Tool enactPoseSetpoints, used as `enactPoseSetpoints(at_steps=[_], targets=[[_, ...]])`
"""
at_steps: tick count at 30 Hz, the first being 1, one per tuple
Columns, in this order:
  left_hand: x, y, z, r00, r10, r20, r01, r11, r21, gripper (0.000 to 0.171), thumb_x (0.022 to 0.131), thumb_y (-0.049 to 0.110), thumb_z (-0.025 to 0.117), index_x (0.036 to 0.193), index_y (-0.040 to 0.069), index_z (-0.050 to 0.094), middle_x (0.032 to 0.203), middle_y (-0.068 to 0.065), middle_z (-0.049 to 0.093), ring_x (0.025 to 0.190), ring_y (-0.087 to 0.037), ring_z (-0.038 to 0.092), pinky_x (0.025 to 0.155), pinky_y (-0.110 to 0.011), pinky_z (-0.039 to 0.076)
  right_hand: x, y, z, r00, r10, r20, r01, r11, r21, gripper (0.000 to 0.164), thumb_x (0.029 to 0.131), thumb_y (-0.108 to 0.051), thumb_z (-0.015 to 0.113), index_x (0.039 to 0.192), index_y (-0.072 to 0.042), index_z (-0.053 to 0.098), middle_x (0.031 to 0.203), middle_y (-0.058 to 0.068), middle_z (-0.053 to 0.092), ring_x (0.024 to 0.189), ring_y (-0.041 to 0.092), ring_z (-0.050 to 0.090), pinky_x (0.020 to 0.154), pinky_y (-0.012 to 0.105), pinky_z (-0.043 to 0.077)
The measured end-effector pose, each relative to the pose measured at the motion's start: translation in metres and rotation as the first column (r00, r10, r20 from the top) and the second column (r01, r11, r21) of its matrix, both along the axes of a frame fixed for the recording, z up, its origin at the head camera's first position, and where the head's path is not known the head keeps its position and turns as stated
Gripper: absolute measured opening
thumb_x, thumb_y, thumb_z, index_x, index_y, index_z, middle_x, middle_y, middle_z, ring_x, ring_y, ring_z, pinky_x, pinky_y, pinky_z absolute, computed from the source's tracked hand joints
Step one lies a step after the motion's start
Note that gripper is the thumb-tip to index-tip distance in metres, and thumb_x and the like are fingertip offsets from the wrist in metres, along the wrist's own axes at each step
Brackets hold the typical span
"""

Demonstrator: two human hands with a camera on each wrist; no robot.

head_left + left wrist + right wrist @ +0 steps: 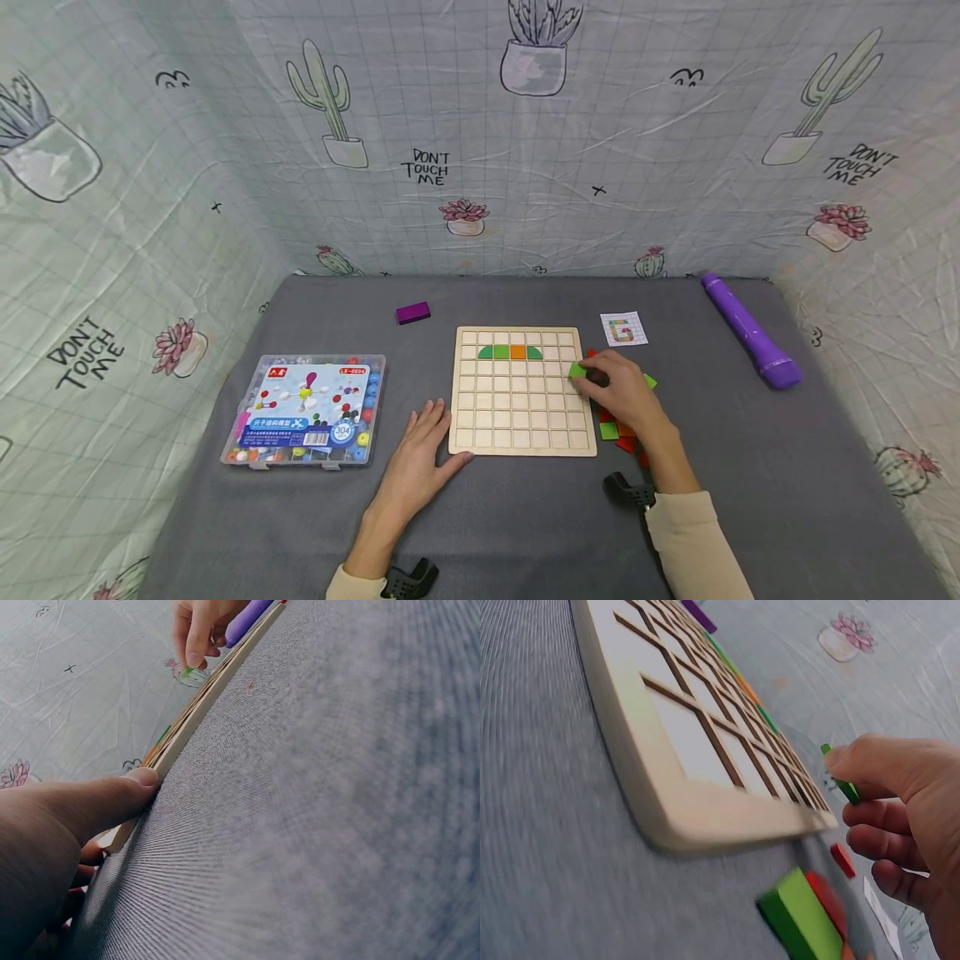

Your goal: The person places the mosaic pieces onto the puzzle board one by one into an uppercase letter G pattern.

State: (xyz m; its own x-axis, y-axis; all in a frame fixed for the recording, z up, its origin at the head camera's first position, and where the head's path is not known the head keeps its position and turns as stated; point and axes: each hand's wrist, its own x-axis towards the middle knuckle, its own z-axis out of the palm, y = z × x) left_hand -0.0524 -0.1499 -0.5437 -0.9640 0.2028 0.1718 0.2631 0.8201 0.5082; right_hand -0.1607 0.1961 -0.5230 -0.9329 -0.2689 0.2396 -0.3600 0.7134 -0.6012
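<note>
A wooden grid board (pixel 523 392) lies on the grey cloth, with a row of green and orange tiles (pixel 510 352) set near its far edge. Between thumb and fingertips, my right hand (pixel 618 387) pinches a light green tile (pixel 577 371) over the board's right edge. The right wrist view shows this green tile (pixel 841 776) edge-on, above the board. My left hand (pixel 420 458) rests at the board's near left corner with fingers spread, its thumb touching the wooden edge (pixel 154 776). Loose red, orange and green tiles (pixel 609 431) lie right of the board, partly hidden under my right hand.
A small card (pixel 623 329) with a coloured G-shaped pattern lies beyond the right hand. Far right is a purple cylinder (pixel 752 332). A clear box of coloured beads (pixel 303 410) sits at the left, and a purple block (pixel 413 312) lies behind the board.
</note>
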Motion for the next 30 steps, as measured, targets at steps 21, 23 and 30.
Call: enactPoseSetpoints(at_steps=[21,23,30], targets=[[0.000,-0.001,0.000,1.000,0.003,0.006,-0.003,1.000,-0.005,0.075,0.085,0.044,0.078,0.142,0.000,0.055,0.153,-0.019,0.047,0.146,-0.035,0.041,0.125,-0.054,0.028,-0.016,-0.046,0.000,0.984,0.157,-0.081,-0.162,0.985,-0.052,0.022,0.087,-0.015,0.077,0.107,-0.005,0.076,0.096,0.007,0.068,0.079,0.017,0.061,0.065,0.030,0.053],[0.000,0.000,0.000,1.000,0.002,0.008,-0.002,1.000,-0.005,0.075,0.085,0.043,0.078,0.142,0.000,0.055,0.153,-0.019,0.047,0.146,-0.036,0.041,0.125,-0.054,0.028,-0.018,-0.051,-0.001,0.983,0.169,-0.075,-0.173,0.983,-0.060,0.021,0.088,-0.015,0.077,0.106,-0.006,0.076,0.097,0.007,0.068,0.080,0.017,0.061,0.066,0.030,0.054],[-0.001,0.000,0.001,1.000,0.004,0.012,-0.004,1.000,-0.012,0.074,0.086,0.044,0.077,0.141,0.000,0.056,0.153,-0.018,0.048,0.147,-0.035,0.039,0.125,-0.054,0.027,-0.025,-0.066,-0.001,0.977,0.206,-0.052,-0.209,0.976,-0.065,0.022,0.088,-0.017,0.077,0.106,-0.005,0.076,0.099,0.007,0.067,0.080,0.016,0.058,0.067,0.027,0.052]])
